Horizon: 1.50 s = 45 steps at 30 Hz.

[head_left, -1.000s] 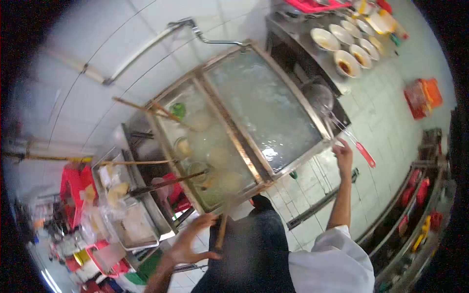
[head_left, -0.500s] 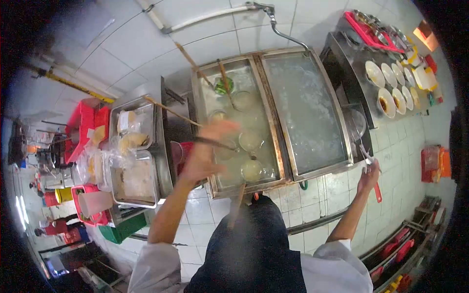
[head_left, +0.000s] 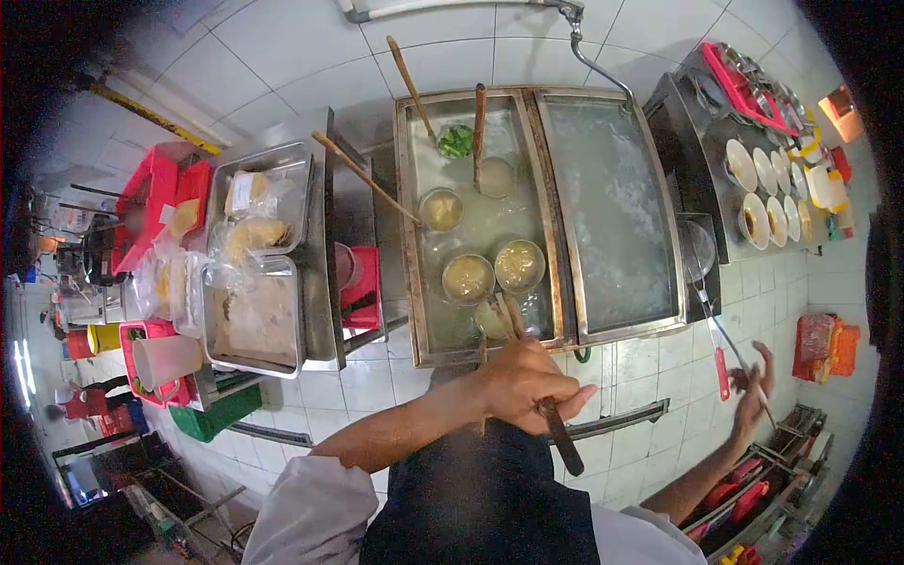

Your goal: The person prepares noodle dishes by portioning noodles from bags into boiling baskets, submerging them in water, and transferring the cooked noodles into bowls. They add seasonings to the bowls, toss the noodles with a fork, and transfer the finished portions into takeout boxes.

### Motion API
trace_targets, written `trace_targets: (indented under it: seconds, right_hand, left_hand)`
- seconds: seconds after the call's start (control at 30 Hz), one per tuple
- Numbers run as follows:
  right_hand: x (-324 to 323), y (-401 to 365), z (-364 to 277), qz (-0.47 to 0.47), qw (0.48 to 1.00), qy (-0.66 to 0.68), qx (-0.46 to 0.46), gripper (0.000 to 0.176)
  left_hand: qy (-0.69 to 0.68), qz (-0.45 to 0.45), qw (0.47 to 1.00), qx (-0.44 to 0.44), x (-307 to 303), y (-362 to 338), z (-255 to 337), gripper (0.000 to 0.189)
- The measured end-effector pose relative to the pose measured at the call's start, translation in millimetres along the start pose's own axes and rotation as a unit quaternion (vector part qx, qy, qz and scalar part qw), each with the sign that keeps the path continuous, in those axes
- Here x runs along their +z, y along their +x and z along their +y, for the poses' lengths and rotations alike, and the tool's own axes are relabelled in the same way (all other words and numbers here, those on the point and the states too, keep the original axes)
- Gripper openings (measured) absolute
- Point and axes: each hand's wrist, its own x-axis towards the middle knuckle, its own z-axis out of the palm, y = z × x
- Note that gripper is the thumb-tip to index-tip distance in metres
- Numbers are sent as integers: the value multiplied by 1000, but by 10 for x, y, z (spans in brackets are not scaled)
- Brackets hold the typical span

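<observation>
My left hand (head_left: 532, 386) is closed round the dark wooden handle of a strainer basket at the front edge of the left tank (head_left: 411, 311). The handle's end (head_left: 562, 438) sticks out below my fist. Beyond it, round strainer baskets (head_left: 519, 266) with pale yellowish contents sit in the cloudy water. A second basket (head_left: 468, 279) is beside it, and a third (head_left: 441, 209) is farther back. To the right of the tanks, my right hand (head_left: 753, 395) has its fingers bent round a long thin stick (head_left: 767, 411). Left of that hand hangs a skimmer's red handle (head_left: 722, 374).
Cloudy water fills the right tank (head_left: 612, 217) under a tap (head_left: 603, 68). Green leaves (head_left: 456, 141) lie in a back basket. Several bowls (head_left: 754, 221) stand on the right counter. At left are metal trays (head_left: 252, 330) and a pink basket (head_left: 155, 212).
My left hand has moved right and toward me, from over the left tank onto a basket handle. My right hand has moved down and right, away from the skimmer handle.
</observation>
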Motion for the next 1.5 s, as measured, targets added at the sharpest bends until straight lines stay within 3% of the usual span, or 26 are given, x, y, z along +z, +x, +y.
trace_targets:
  seconds: [0.17, 0.4, 0.57, 0.93, 1.03, 1.1, 1.13, 1.17, 1.2, 1.23, 1.27, 1.3, 1.37, 1.4, 1.43, 1.47, 1.5]
  right_hand:
    - [-156, -206, -352, -31, 998, 15, -45, 35]
    - [162, -326, -689, -57, 997, -2, -44, 32]
    - [295, -353, -734, -102, 992, 39, -57, 36]
    - [339, -406, -701, -109, 992, 32, -48, 36]
    - [343, -415, -751, -112, 993, 23, -39, 38]
    - [368, -452, -755, -111, 993, 15, -27, 39]
    - [373, -482, -727, -142, 989, 2, -29, 43]
    - [371, -494, -703, -172, 985, -12, -32, 49]
    - [398, -521, -703, -167, 985, -12, -30, 49]
    - [472, -581, -722, -251, 966, 37, -55, 59]
    - [565, -670, -728, -330, 937, 87, -76, 68]
    - [676, -788, -706, -355, 934, 51, 3, 74]
    - [1060, -874, -936, -380, 924, 37, 8, 39]
    - [1213, -899, -1001, -365, 929, 55, 14, 31]
    - [1290, -904, -1045, -368, 928, 54, 10, 31]
    - [1347, -891, -1080, -363, 929, 64, -11, 31]
    - [1368, -895, -1090, -357, 931, 76, -29, 32]
  left_hand:
    - [-17, -24, 1000, 4, -11, -26, 63, 44]
    - [-24, -26, 999, 15, -6, -54, 106, 43]
    - [-25, -28, 999, 13, 2, -65, 135, 43]
    - [4, -35, 999, 12, -23, -91, 106, 41]
    - [7, -74, 997, 13, -140, -77, 45, 41]
    - [41, -206, 969, -129, -386, -19, -32, 25]
    - [141, -146, 972, -114, -552, 7, -7, 25]
    - [240, -83, 962, -96, -751, 33, 85, 36]
    - [210, 26, 970, -117, -972, -137, 273, 49]
    - [176, 130, 966, -136, -1066, -308, 435, 63]
    - [171, 121, 969, -133, -944, -398, 437, 63]
    - [77, 48, 985, -147, -772, -568, 401, 49]
    - [-107, -78, 977, -166, -445, -841, 244, 25]
    - [-36, -119, 987, -105, -323, -908, 154, 24]
    - [38, -158, 986, -42, -210, -924, 99, 36]
    - [-8, -57, 997, -46, -129, -829, 108, 41]
    - [-8, -56, 997, -45, -77, -765, 175, 41]
